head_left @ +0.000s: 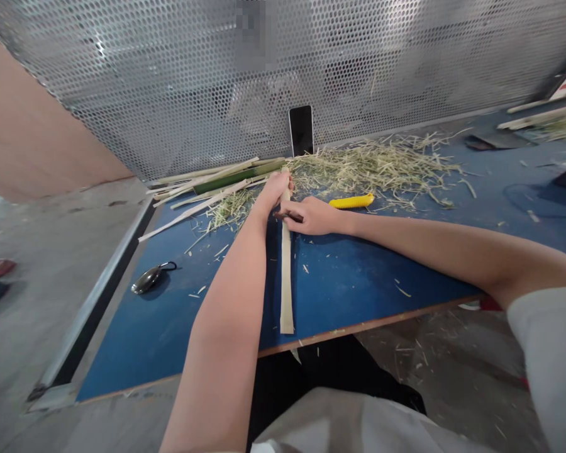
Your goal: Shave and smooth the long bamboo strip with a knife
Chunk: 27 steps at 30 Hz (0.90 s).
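Note:
A pale, flat bamboo strip [287, 283] lies lengthwise on the blue table, its near end close to the front edge. My left hand [278, 187] is closed round the strip's far end. Just nearer to me, my right hand [315, 216] grips a small dark tool [292, 217] laid across the strip; most of it is hidden by the fingers, so its exact kind does not show. Thin shavings [372, 165] are heaped beyond my hands. To the right of my right hand rests a yellow-handled tool [353, 201].
Bamboo strips [202, 204] and a green bamboo piece [236, 176] lie at the back left. A phone [302, 130] leans against the perforated metal screen [170, 82]. A dark oval object with a clip [147, 279] sits left. The table's front edge [358, 328] is close to my body.

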Each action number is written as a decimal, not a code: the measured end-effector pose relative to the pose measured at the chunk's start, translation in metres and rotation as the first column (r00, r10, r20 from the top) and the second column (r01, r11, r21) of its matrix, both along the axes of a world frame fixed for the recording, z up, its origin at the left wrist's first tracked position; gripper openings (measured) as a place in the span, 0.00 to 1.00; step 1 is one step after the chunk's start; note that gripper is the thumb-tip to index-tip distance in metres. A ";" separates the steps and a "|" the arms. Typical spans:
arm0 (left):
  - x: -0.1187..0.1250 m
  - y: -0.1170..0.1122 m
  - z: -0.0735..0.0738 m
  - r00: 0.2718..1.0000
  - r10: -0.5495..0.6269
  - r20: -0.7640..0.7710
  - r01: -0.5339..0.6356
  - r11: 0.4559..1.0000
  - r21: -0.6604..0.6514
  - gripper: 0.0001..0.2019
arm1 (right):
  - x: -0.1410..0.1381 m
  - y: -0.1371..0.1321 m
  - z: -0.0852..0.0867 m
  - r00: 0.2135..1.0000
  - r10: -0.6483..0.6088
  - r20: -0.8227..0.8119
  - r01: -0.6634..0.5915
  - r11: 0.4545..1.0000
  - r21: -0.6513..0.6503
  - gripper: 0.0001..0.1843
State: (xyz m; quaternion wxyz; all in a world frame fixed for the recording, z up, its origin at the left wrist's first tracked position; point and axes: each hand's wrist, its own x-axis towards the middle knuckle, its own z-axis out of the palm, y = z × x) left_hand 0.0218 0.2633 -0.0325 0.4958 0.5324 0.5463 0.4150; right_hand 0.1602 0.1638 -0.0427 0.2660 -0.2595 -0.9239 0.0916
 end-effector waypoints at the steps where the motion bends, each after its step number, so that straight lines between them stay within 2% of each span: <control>1: 0.000 0.000 0.000 1.000 -0.006 -0.001 0.006 1.000 0.002 0.10 | 0.000 0.000 0.000 1.000 0.001 0.000 -0.001 1.000 0.000 0.07; 18: -0.001 0.002 -0.002 1.000 -0.012 0.003 0.012 1.000 0.008 0.10 | 0.000 0.000 0.001 1.000 0.010 -0.005 -0.010 1.000 0.002 0.05; 27: -0.001 0.004 -0.003 1.000 -0.028 -0.004 0.028 0.999 0.016 0.10 | 0.001 0.000 0.001 1.000 0.007 0.009 -0.007 1.000 0.006 0.08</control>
